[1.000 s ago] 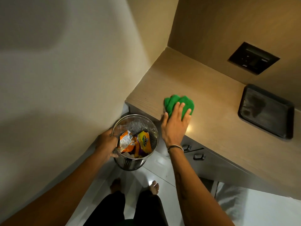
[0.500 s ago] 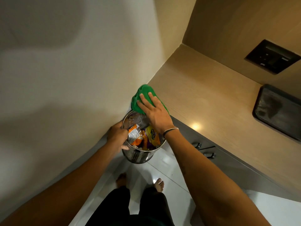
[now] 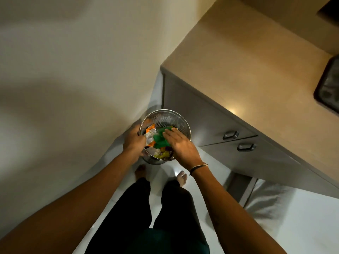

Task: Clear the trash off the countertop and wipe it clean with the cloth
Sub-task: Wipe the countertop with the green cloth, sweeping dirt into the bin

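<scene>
A round steel mesh bin [image 3: 166,117] hangs above the floor beside the counter's left end, with my left hand [image 3: 133,142] gripping its near-left rim. Inside lie orange and silver wrappers [image 3: 150,133] and yellow and purple packets. My right hand [image 3: 180,144] is over the bin's mouth, fingers closed on the green cloth [image 3: 159,139], which sits bunched just above the wrappers. The beige countertop [image 3: 244,70] lies to the upper right with nothing on its near part.
A dark tray [image 3: 328,88] sits at the counter's right edge. Grey drawers with dark handles [image 3: 230,134] run under the counter. A pale wall fills the left. My bare feet and dark trousers stand on the white floor below the bin.
My right hand carried the green cloth off the counter's left end and down into the bin's mouth. The bin moved lower and away from the counter edge.
</scene>
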`<state>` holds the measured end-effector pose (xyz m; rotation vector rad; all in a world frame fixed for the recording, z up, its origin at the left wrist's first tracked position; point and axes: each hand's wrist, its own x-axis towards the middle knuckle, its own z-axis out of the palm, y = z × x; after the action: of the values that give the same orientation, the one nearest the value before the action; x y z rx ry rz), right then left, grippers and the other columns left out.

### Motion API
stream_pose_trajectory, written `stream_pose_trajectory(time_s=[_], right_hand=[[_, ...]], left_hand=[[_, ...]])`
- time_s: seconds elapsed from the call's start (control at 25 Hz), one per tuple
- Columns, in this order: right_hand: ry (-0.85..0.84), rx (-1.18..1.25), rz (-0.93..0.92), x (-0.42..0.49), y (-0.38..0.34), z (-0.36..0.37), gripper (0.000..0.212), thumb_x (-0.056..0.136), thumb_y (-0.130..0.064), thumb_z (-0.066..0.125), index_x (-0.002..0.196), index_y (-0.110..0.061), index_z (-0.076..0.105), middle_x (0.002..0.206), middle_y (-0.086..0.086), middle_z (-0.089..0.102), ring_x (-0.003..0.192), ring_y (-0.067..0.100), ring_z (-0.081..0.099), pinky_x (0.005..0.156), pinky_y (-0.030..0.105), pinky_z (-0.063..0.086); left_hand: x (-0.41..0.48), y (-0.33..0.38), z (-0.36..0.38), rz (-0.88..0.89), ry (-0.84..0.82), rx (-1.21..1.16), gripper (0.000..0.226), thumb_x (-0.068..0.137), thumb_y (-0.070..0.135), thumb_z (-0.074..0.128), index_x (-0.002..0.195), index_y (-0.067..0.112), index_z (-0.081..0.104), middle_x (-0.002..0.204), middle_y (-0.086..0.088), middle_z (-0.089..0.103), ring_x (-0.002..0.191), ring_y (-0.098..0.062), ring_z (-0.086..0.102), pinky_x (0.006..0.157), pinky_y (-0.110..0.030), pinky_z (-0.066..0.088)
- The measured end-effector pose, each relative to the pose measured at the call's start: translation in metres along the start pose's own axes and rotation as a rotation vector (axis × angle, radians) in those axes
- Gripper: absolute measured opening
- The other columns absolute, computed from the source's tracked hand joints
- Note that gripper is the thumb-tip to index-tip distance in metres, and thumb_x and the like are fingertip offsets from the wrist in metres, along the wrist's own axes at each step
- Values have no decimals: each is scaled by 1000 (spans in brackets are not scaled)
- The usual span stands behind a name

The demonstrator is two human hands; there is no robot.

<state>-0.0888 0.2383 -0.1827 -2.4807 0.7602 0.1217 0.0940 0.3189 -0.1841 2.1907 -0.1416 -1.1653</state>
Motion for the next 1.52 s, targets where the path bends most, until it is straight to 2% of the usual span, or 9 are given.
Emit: stream_pose_trajectory(time_s=[0.08,0.28,0.48,0.6,0.88,0.96,1.12,1.28,1.52], right_hand=[[-10,99,84,-11,12,32,72,94,-9,76,159,-14,45,167,11,43,158,33,36,127,52,39],[165,353,411,-24,54,125,74,91,7,72,157,-17,48,166,10,44,157,34,36,126,46,35],[130,443,543,6,122,238,67,96,11,63,156,-19,49,169,6,40,164,31,20,131,50,30],[115,502,586,38,167,301,65,98,7,64,156,-17,48,167,10,42,160,37,30,126,55,39],[131,537,534,90,235,380,59,102,7,56,156,-15,48,158,14,51,150,38,46,115,57,51],[128,532,531,90,232,371,58,103,5,54,157,-17,47,158,15,50,152,42,43,116,60,50],[156,505,587,64,188,303,66,98,10,60,156,-17,47,157,14,53,151,43,43,116,58,50],[216,567,627,27,104,184,62,98,7,63,154,-15,50,154,11,57,147,35,50,117,52,51],[696,568,553,-44,11,-20,46,103,-6,65,148,-16,58,152,2,61,149,21,50,124,47,44]], left_hand=[[19,-32,12,-4,-3,97,38,98,28,62,127,52,65,116,-5,77,97,-39,76,78,-58,67],[79,-118,54,-106,-20,-32,40,92,30,74,83,68,70,92,13,75,87,-29,78,42,-30,59],[169,-194,120,-185,-81,-239,40,96,18,73,127,43,72,120,2,79,100,-30,77,54,-43,67],[231,-229,160,-189,-126,-276,43,99,20,72,138,35,67,132,-2,75,108,-34,75,67,-56,68],[330,-277,199,-117,-247,-240,44,96,46,73,138,52,60,133,11,71,115,-27,74,63,-38,67],[329,-274,192,-67,-302,-146,49,96,43,73,141,54,55,134,16,69,122,-26,71,70,-37,68],[271,-243,164,210,-263,306,72,109,27,58,169,29,19,171,-12,40,152,-36,44,120,-51,45],[144,-161,125,583,-234,641,75,111,33,49,171,18,7,180,-11,12,163,-36,22,127,-53,33],[-9,8,64,1143,-18,830,75,110,37,41,170,6,9,180,-14,6,167,-29,7,135,-48,16]])
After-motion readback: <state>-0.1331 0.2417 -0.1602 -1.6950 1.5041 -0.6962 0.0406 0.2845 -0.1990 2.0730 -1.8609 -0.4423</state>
